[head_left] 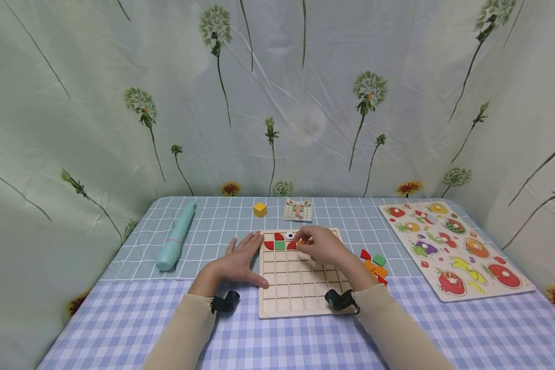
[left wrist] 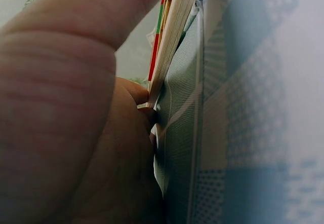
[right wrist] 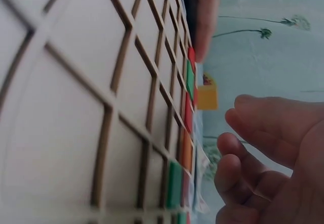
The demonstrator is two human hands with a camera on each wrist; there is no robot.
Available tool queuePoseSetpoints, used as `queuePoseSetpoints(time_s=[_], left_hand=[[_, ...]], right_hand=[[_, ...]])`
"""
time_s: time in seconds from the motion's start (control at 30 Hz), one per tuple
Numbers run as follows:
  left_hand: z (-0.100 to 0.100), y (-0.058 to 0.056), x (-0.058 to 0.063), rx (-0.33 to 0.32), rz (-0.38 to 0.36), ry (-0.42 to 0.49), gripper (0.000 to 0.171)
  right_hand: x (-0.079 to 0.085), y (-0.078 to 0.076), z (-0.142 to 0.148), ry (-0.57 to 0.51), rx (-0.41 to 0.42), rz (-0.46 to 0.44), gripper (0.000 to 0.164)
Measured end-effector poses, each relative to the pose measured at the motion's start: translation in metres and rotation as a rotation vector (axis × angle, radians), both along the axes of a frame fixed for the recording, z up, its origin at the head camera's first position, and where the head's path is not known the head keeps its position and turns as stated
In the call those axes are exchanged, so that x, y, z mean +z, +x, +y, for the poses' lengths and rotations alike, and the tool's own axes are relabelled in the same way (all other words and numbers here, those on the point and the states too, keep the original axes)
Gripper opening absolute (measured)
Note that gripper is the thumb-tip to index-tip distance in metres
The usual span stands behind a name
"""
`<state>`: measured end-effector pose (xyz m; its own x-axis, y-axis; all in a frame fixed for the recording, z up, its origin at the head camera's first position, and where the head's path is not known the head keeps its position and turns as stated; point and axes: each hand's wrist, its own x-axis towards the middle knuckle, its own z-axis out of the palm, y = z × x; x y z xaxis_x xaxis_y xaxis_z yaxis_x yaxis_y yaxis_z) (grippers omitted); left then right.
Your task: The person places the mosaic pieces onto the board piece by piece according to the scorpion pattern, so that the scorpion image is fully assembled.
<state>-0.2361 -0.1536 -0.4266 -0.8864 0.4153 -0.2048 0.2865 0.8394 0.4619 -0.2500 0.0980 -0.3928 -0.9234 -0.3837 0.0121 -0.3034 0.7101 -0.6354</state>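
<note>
As the grid board [head_left: 300,298] lies flat between your hands and reaches back toward your wrists, treat it as the bulkiest and probably heaviest piece: it looks like stiff layered wood that should not bend, though a sideways push may make it slide. Its rim is the place to hold, and your left hand [head_left: 240,262] is there, fingers stretched and spread beside the left edge, thumb lapping over the rim. Your right hand [head_left: 321,246] is over the far rows, fingers bent into a narrow, loose pinch with nothing visible between the tips; you cannot tell whether any tip touches a tile. Beyond that hand, the pattern card [head_left: 298,210] looks thin and light, so take it by an edge to avoid creasing it. Just outside your right wrist, the loose tiles [head_left: 380,272] lie bunched; they seem light, rigid and rather slick, best pinched across two opposite edges. Between your two hands' fingertips, the green square tile [head_left: 279,245] and the eye tile [head_left: 290,236] sit in their cells, offering little edge, so a nail at the side would probably lift them better than a flat fingertip
</note>
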Motion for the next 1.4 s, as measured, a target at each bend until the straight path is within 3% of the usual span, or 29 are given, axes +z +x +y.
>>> queuePoseSetpoints(time_s=[0.27,0.73,1.4], left_hand=[[0.001,0.000,-0.002,0.015,0.001,-0.009,0.126],[0.000,-0.001,-0.002,0.012,0.003,-0.013,0.127],[0.000,-0.001,-0.002,0.012,-0.001,-0.009,0.126]], right_hand=[[0.004,0.003,0.032,0.032,0.023,0.000,0.019],[0.006,0.003,0.083,0.040,-0.059,-0.144,0.028],[0.001,-0.003,0.138,0.074,0.039,-0.191,0.027]])
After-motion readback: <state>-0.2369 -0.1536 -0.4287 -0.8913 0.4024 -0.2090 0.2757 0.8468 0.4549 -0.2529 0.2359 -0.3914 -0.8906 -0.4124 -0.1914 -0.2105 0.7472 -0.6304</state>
